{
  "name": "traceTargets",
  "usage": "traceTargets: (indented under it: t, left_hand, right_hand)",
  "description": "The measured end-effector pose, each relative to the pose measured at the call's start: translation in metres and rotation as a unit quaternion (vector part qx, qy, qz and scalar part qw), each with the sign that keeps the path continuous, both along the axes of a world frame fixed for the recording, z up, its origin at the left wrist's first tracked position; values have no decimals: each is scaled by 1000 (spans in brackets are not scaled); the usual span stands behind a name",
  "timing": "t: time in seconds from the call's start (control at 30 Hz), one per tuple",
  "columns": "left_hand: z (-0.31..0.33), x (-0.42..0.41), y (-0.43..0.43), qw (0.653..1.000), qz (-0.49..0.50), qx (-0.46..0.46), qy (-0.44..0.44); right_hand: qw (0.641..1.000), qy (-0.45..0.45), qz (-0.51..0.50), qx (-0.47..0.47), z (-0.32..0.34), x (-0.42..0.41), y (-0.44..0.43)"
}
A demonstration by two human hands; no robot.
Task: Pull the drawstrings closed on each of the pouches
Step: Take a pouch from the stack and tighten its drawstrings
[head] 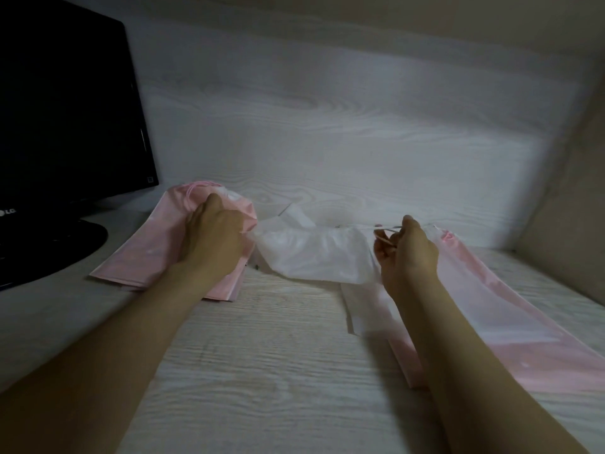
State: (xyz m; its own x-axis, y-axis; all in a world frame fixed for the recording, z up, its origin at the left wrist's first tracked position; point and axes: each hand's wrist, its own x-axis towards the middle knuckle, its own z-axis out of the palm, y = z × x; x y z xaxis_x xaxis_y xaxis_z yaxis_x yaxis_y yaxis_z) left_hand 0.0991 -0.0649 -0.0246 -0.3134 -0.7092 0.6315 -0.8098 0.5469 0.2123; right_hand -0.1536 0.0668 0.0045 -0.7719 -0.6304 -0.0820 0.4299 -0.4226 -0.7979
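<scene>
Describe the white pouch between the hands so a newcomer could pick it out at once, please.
From the black monitor at the left, look right across the desk, past the pink pouches beneath the left hand. The white pouch stretches between both hands, its drawstring pinched by the right hand. It alone is crumpled and lifted; the others lie flat.

On the desk (262, 371) we see a monitor (65, 109) far left, the left pouch (147, 250) beside it, then the middle pouch (314, 253), then the right pouch (510, 316).

At least three pouches (314, 253), two hands (216, 237), one monitor (65, 109)
</scene>
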Motion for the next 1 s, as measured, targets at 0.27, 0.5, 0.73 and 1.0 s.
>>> traceTargets:
  t: [0.27, 0.5, 0.73, 1.0]
  left_hand:
    - [4, -13, 20, 979, -46, 52, 191]
    - [-1, -15, 10, 983, -79, 32, 160]
    - [2, 0, -4, 996, 55, 8, 76]
    - [-5, -4, 0, 992, 71, 1, 103]
  right_hand:
    - [982, 8, 178, -65, 1, 7, 3]
    - [907, 419, 45, 27, -1, 27, 6]
    - [838, 505, -155, 136, -8, 3, -3]
    - [652, 707, -131, 239, -26, -7, 0]
